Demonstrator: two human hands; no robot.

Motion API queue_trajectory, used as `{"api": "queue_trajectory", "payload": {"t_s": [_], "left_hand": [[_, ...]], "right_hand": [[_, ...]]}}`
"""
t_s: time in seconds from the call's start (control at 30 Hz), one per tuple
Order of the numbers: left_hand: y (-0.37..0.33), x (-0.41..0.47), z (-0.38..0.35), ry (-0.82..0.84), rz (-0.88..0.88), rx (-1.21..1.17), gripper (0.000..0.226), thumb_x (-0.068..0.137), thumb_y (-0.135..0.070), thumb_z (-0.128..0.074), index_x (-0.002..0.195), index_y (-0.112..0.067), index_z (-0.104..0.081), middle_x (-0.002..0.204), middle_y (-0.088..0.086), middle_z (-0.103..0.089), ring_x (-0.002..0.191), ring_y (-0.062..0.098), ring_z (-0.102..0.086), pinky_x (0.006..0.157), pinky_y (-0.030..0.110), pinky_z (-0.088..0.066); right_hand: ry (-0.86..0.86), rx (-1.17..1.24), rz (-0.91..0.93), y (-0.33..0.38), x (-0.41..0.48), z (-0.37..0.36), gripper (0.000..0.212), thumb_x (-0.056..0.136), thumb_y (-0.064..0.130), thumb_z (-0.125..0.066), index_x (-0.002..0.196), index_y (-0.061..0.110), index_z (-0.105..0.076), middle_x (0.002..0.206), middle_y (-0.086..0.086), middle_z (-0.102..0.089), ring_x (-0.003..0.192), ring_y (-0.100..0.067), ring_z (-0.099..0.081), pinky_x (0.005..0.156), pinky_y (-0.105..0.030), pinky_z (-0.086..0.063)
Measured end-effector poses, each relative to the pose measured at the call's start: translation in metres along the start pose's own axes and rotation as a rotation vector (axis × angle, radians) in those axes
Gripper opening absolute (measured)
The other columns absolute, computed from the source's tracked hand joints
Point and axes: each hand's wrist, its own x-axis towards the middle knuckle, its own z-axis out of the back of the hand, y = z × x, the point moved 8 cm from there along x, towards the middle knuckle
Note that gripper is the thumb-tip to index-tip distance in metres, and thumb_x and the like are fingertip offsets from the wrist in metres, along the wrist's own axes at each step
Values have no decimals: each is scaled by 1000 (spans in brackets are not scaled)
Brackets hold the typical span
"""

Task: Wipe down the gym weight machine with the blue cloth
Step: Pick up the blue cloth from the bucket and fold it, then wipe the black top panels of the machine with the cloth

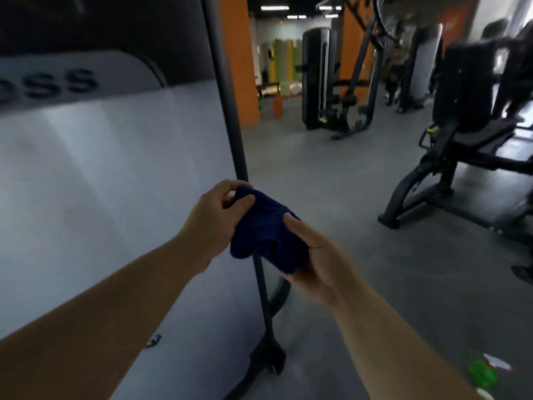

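A dark blue cloth (265,229) is bunched between both my hands, just in front of the weight machine's black upright frame bar (230,111). My left hand (216,215) pinches the cloth's upper left corner with thumb and fingers. My right hand (314,255) holds the cloth from below and the right, thumb on top, its fingers hidden under the fabric. The machine's large pale grey shroud panel (115,183) fills the left of the view, with dark lettering near its top.
Grey gym floor (331,174) stretches ahead. A black seated machine (467,134) stands at the right and another weight stack machine (317,76) farther back by orange pillars. A green object (480,373) lies on the floor at bottom right. The machine's curved black base foot (268,359) is below my hands.
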Motion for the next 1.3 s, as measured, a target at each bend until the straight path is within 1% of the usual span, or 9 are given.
{"api": "queue_trajectory", "payload": {"t_s": [0.13, 0.23, 0.37, 0.5, 0.77, 0.87, 1.0, 1.13, 1.3], "left_hand": [[-89, -1, 68, -129, -131, 234, 5, 94, -30, -64, 96, -26, -66, 82, -7, -73, 71, 7, -69, 61, 23, -56], [-138, -6, 119, -253, -155, 377, 7, 92, -37, -65, 90, -31, -68, 78, -12, -71, 72, 4, -66, 64, 21, -52], [-174, -32, 191, -481, -161, 309, 3, 90, -29, -69, 87, -27, -70, 74, -7, -72, 73, 10, -67, 76, 32, -57], [-187, -68, 258, -657, -177, 298, 8, 92, -22, -67, 85, -26, -70, 71, -8, -71, 66, 7, -66, 71, 30, -57], [-189, -114, 441, -842, -318, 656, 20, 90, -22, -68, 102, -36, -62, 92, -21, -65, 79, -7, -62, 67, 4, -43], [-192, -123, 507, -867, -411, 791, 36, 88, -18, -69, 120, -30, -61, 112, -13, -56, 103, 8, -59, 93, 29, -51], [-198, -132, 591, -921, -443, 871, 51, 88, -18, -67, 136, -25, -51, 142, -1, -48, 130, 23, -42, 107, 43, -38], [-185, -131, 644, -852, -392, 843, 60, 91, -21, -65, 145, -20, -41, 152, 3, -41, 139, 24, -34, 111, 43, -30], [-161, -113, 671, -647, -325, 843, 77, 92, -31, -64, 155, -24, -20, 162, -5, -20, 148, 19, -16, 118, 37, -16]], "right_hand": [[158, -34, -57, 36, 21, -88, 51, 88, 14, -67, 135, 4, -52, 130, -19, -62, 118, -31, -62, 97, -36, -51], [226, -182, -70, 67, 38, -140, 43, 82, 13, -68, 123, 2, -58, 111, -16, -71, 94, -24, -70, 78, -31, -56], [209, -256, -49, 87, 55, -199, 56, 67, 19, -71, 120, 5, -61, 105, -18, -72, 94, -29, -68, 83, -49, -58], [214, -156, -8, 81, 68, -268, 38, 80, 6, -63, 118, 3, -60, 87, -17, -73, 69, -22, -72, 62, -36, -61], [127, -293, 579, 58, 110, -424, 17, 89, 7, -65, 99, 21, -68, 82, 1, -71, 77, -14, -68, 64, -28, -51], [11, -500, 1029, 55, 108, -488, 25, 90, 7, -64, 113, 18, -64, 97, 1, -67, 86, -6, -66, 69, -21, -52], [-213, -1016, 1534, 23, 116, -578, 42, 84, 2, -68, 124, 9, -61, 137, -9, -50, 130, -21, -47, 108, -26, -42], [-270, -1481, 1442, -37, 171, -623, 46, 78, 8, -72, 123, 10, -62, 148, -16, -38, 141, -34, -32, 112, -51, -38], [-12, -2056, 1558, -100, 201, -627, 66, 78, 16, -71, 140, 10, -50, 156, -13, -35, 146, -27, -29, 122, -42, -16]]}}
